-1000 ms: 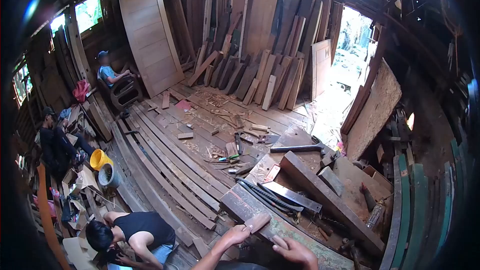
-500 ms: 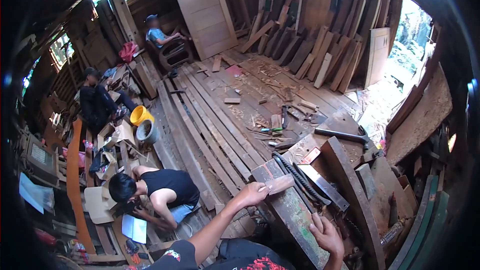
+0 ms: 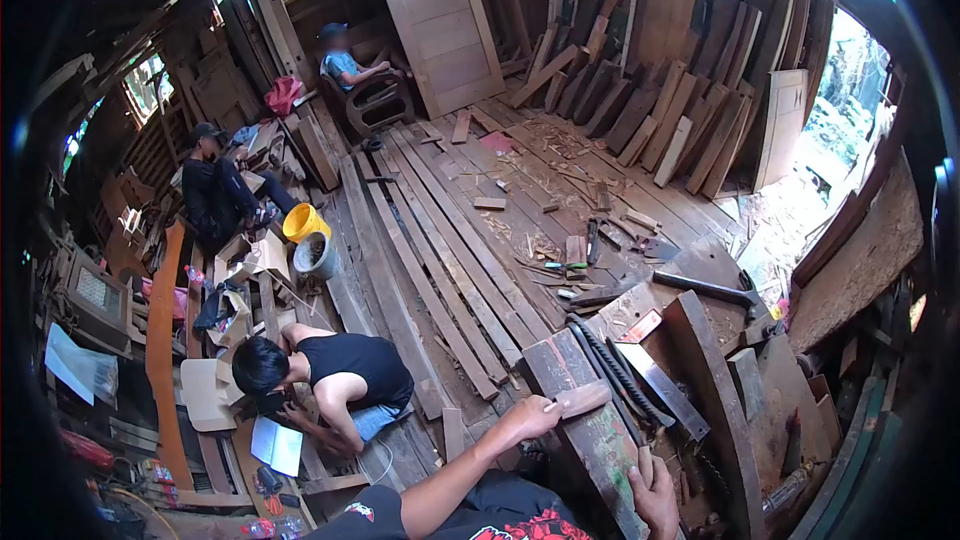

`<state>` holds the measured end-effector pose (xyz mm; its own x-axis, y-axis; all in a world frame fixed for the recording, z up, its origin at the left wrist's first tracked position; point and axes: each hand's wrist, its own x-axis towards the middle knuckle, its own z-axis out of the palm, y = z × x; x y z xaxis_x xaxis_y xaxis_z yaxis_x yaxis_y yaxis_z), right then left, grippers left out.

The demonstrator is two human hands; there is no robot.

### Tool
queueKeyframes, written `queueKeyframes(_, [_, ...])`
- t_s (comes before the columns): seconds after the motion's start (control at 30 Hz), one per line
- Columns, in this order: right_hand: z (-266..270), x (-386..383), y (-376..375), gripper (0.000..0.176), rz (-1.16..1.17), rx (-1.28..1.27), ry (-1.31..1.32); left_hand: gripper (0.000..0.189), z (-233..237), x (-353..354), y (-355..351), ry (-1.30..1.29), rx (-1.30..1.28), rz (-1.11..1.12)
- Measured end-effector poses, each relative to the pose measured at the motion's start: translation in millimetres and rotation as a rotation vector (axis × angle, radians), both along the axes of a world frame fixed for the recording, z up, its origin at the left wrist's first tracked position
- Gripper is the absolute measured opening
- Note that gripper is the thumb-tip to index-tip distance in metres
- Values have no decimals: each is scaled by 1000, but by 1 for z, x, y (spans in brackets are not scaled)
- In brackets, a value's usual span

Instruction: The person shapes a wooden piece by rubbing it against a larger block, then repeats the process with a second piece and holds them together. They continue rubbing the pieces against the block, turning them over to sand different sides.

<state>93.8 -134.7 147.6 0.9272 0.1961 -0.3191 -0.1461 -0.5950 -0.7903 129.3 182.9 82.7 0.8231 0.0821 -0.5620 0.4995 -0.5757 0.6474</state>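
My left hand (image 3: 536,418) is closed around one end of a short, flat wooden piece (image 3: 585,399). The piece has a rounded far end and sits over the paint-stained bench plank (image 3: 575,445). At the plank's right edge, my right hand (image 3: 656,500) grips a slim wooden stick, possibly a handle (image 3: 645,462); its lower part is hidden by the palm. Beyond my hands lie a dark ribbed, cable-like strip (image 3: 615,370) and a handsaw blade (image 3: 662,388). Farther off, a hammer (image 3: 708,287) rests on the bench.
A thick upright board (image 3: 712,410) stands right of the plank. One person (image 3: 355,380) crouches at left beside an open book (image 3: 276,446); two others sit farther back. Long boards (image 3: 450,260) cover the floor, with yellow (image 3: 305,223) and grey buckets (image 3: 315,258) nearby.
The camera view has turned slightly, so the scene sits lower and farther right. The wooden piece in my left hand tilts a little differently. Both hands keep their holds.
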Motion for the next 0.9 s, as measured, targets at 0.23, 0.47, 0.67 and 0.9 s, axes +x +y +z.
queueKeyframes(0.23, [-2, 4, 18, 43, -141, 149, 129, 75, -8, -7, -4, -11, 3, 41])
queueKeyframes(0.47, [-11, 16, 35, 49, -129, 88, 42, 78, -6, -16, -1, -97, -13, 143])
queueKeyframes(0.67, [-18, 13, 48, 37, -127, 56, 45, 59, -7, -20, -7, -268, 129, 43])
queueKeyframes(0.9, [-2, -4, 79, 37, -186, 61, 53, 68, -24, -17, -6, 36, -470, 271])
